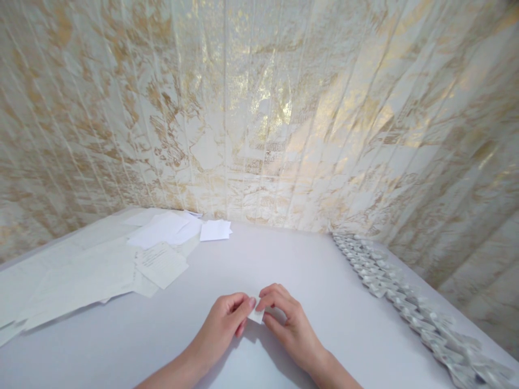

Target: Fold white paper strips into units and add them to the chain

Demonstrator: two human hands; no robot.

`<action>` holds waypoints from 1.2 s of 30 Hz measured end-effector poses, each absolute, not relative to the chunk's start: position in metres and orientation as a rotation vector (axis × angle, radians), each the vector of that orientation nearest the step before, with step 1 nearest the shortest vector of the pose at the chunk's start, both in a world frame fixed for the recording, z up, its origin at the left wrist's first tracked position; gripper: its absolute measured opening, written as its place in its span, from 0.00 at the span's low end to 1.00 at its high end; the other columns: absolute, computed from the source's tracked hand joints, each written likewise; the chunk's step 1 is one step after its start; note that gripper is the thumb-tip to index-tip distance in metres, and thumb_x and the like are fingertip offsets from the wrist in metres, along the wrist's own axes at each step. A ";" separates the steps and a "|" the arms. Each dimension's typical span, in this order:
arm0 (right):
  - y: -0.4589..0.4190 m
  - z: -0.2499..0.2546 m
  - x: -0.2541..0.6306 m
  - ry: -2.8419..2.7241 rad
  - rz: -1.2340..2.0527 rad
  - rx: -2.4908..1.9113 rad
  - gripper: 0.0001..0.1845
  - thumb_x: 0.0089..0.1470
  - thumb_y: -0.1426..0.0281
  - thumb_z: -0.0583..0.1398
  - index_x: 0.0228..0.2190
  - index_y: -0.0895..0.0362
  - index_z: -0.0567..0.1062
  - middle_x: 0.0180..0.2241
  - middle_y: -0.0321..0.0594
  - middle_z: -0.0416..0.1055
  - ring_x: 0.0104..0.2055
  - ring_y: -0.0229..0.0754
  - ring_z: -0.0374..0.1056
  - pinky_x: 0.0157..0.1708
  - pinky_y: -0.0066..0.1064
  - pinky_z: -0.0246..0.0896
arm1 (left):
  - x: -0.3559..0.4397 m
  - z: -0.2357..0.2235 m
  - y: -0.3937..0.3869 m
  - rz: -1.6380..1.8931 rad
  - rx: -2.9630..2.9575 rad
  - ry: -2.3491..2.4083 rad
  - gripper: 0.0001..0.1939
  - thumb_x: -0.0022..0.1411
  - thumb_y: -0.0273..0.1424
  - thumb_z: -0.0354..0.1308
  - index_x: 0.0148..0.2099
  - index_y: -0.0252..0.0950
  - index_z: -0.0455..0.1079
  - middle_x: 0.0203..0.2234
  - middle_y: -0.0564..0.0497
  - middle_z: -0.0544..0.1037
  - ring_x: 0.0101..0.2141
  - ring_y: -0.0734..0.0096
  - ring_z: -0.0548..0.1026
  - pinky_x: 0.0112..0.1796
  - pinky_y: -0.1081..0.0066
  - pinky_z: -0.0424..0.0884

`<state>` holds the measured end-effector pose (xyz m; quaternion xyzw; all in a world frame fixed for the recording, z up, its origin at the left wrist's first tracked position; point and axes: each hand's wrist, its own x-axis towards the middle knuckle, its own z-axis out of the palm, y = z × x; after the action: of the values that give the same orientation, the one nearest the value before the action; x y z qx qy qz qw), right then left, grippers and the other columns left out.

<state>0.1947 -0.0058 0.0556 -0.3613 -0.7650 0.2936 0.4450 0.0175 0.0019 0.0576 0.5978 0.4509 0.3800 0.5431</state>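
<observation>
On our left, large white sheets (81,270) overlap along the table (279,259), with a creased printed slip (162,263) on their near edge and a small stack of white paper slips (214,230) just beyond; we do well to let our sleeves and wrists pass clear of them. Next comes our left hand (224,320), which should act as the steady side: a light but sure pinch near the edge, so that the paper neither slips nor crumples. Its thumb and forefinger are closed on the small white paper piece (257,315), the other fingers curled in beneath. That piece sits between our two hands, near the table's close side, and we would work it squarely, lining up its edges before pressing any crease. To its right, our right hand (288,320) is best used for the fine shaping, with fingertips only and little force. Its fingers are bent and partly spread, with a gap between thumb and forefinger; a fingertip seems to meet the paper's upper right side, but we cannot tell whether the thumb grips too. Farthest right, rows of folded paper pieces (389,294) run along the table, well apart from our hands.
</observation>
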 end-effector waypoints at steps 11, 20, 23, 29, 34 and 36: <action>-0.004 0.056 0.193 -1.701 0.981 -1.047 0.16 0.58 0.58 0.63 0.25 0.56 0.75 0.26 0.36 0.70 0.30 0.40 0.64 0.34 0.31 0.59 | 0.016 0.056 0.004 0.789 1.455 0.968 0.31 0.61 0.60 0.47 0.23 0.38 0.64 0.14 0.57 0.66 0.17 0.74 0.61 0.22 0.72 0.56; -0.003 0.053 0.191 -1.501 1.144 -1.028 0.21 0.52 0.51 0.66 0.28 0.56 0.72 0.23 0.34 0.70 0.28 0.39 0.63 0.32 0.31 0.55 | 0.017 0.057 -0.001 0.780 1.467 0.887 0.24 0.64 0.53 0.53 0.29 0.37 0.64 0.20 0.55 0.73 0.19 0.76 0.67 0.24 0.74 0.58; -0.002 0.052 0.190 -1.479 1.161 -1.022 0.22 0.51 0.50 0.66 0.32 0.55 0.71 0.21 0.30 0.65 0.25 0.37 0.59 0.29 0.30 0.52 | 0.018 0.055 0.001 0.765 1.446 0.869 0.24 0.63 0.53 0.53 0.30 0.37 0.65 0.19 0.54 0.74 0.18 0.76 0.66 0.22 0.74 0.57; -0.001 0.042 0.192 -1.519 1.179 -0.964 0.18 0.58 0.53 0.62 0.38 0.55 0.71 0.23 0.30 0.66 0.27 0.38 0.60 0.30 0.30 0.51 | 0.019 0.052 0.003 0.756 1.416 0.871 0.25 0.63 0.54 0.51 0.31 0.37 0.64 0.17 0.52 0.76 0.15 0.76 0.66 0.21 0.74 0.55; -0.002 0.041 0.192 -1.516 1.175 -0.967 0.17 0.58 0.54 0.62 0.39 0.55 0.70 0.23 0.30 0.66 0.26 0.38 0.60 0.29 0.30 0.51 | 0.019 0.052 0.002 0.760 1.417 0.884 0.25 0.62 0.55 0.51 0.30 0.37 0.64 0.18 0.51 0.77 0.15 0.76 0.67 0.21 0.73 0.55; -0.004 0.045 0.191 -1.520 1.166 -0.985 0.17 0.57 0.54 0.62 0.38 0.55 0.70 0.22 0.29 0.65 0.25 0.37 0.58 0.28 0.29 0.51 | 0.019 0.052 0.001 0.759 1.417 0.882 0.25 0.62 0.55 0.51 0.31 0.37 0.64 0.18 0.51 0.77 0.15 0.76 0.67 0.21 0.73 0.55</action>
<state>0.1908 -0.0040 0.0451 -0.4026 -0.6213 0.4767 0.4740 0.0190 0.0014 0.0518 0.6134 0.3816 0.3283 0.6085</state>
